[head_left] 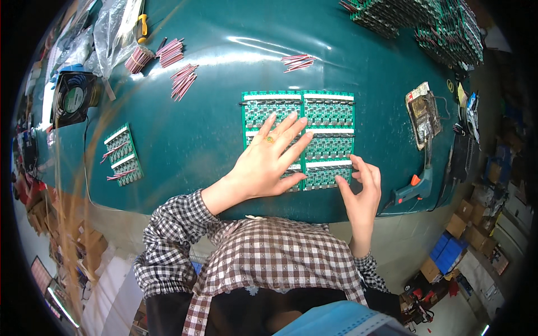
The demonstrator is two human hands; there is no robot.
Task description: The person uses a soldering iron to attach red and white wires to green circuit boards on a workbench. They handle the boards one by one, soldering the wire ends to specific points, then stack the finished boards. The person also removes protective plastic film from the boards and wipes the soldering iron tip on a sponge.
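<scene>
Several green circuit board panels (329, 116) lie side by side in a block on the green table, each with a white strip and a row of black parts. My left hand (273, 157) rests flat across the left and middle boards, fingers spread, a ring on one finger; it hides part of them. At the lower right corner of the block, my right hand (361, 187) touches the board edge with thumb and fingers apart, and nothing shows between them.
Bundles of red and white wires (184, 81) lie at the far left, with another wire pile (298, 63) beyond the boards. Left stand a black fan (73, 98) and a wired board (124, 155). Right are a soldering gun (413, 189), a stained holder (423, 115) and stacked boards (398, 14).
</scene>
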